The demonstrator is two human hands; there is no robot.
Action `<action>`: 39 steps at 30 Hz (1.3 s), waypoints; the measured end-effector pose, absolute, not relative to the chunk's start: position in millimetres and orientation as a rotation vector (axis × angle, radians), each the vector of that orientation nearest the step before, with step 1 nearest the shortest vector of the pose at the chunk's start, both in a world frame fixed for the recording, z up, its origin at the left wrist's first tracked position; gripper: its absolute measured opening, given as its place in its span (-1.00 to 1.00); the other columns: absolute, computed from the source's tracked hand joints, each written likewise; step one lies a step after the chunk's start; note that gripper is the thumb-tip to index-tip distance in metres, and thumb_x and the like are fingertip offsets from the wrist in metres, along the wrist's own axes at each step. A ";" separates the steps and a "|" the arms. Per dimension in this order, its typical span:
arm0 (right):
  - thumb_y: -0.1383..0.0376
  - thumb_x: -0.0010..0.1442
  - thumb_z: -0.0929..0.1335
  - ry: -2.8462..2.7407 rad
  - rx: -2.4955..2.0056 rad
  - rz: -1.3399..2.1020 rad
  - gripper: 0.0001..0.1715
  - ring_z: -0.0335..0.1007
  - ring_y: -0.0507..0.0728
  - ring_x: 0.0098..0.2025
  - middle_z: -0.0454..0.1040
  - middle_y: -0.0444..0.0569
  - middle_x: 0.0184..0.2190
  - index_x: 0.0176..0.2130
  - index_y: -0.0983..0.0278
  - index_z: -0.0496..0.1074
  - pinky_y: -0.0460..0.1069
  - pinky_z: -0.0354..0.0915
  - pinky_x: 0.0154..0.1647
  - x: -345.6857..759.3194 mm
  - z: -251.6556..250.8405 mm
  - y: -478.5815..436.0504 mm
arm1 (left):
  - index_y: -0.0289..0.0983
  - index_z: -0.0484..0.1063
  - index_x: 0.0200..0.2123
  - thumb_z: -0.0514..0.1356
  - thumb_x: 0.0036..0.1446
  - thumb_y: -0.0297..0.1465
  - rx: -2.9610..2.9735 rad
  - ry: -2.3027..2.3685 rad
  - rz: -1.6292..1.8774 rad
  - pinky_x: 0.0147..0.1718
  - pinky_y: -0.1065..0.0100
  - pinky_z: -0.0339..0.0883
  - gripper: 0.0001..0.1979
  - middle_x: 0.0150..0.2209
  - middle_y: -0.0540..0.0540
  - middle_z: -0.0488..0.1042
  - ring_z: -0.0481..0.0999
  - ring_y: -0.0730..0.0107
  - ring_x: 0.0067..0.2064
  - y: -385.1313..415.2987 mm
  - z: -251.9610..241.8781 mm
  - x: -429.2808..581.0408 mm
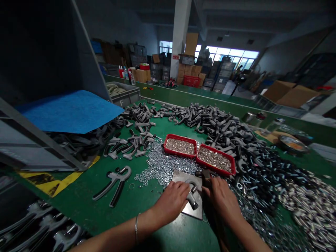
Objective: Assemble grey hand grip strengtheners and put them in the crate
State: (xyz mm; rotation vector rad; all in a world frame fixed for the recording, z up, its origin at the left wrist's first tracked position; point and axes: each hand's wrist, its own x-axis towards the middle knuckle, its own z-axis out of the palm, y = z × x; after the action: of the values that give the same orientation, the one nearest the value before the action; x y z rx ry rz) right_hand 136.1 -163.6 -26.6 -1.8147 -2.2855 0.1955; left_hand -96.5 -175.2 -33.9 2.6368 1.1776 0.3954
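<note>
On the square metal plate [194, 212], my left hand [173, 196] has its fingers closed on a grey hook-ended handle piece [190, 196]. A small metal cylinder sits by the hook, and a dark-tipped end points down the plate; part of the piece is under my fingers. My right hand [222, 197] is closed around a hammer [206, 173] close to its head, just right of the plate, its dark handle running toward me. Left of my hands lies an assembled hand grip strengthener [115, 185] with two spread handles. Loose metal nuts [160, 162] lie beyond the plate.
Two red trays [181, 154] of small metal parts stand behind the plate. Grey handle pieces [212, 120] are heaped beyond, with black-handled bolts [270, 169] and metal cylinders [312, 206] at right. A grey crate [39, 140] holding a blue sheet [70, 110] stands left.
</note>
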 end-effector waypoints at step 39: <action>-0.22 0.16 0.23 -1.452 -2.093 1.089 -0.44 0.36 0.17 -0.58 0.48 -0.03 -0.54 -0.29 0.16 0.45 0.05 0.33 -0.57 239.8 -35.8 -247.3 | -0.26 0.22 0.19 0.16 0.21 -0.32 1.878 1.390 0.650 0.07 0.05 0.38 -0.51 0.07 -0.28 0.46 0.47 0.10 0.10 -144.8 -20.6 -122.3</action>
State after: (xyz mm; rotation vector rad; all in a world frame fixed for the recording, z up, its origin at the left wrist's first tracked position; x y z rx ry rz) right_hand 239.8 -247.3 -35.8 -2.0928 -1.4524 1.0891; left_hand -122.3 -144.8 -20.6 1.8775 1.3898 0.6504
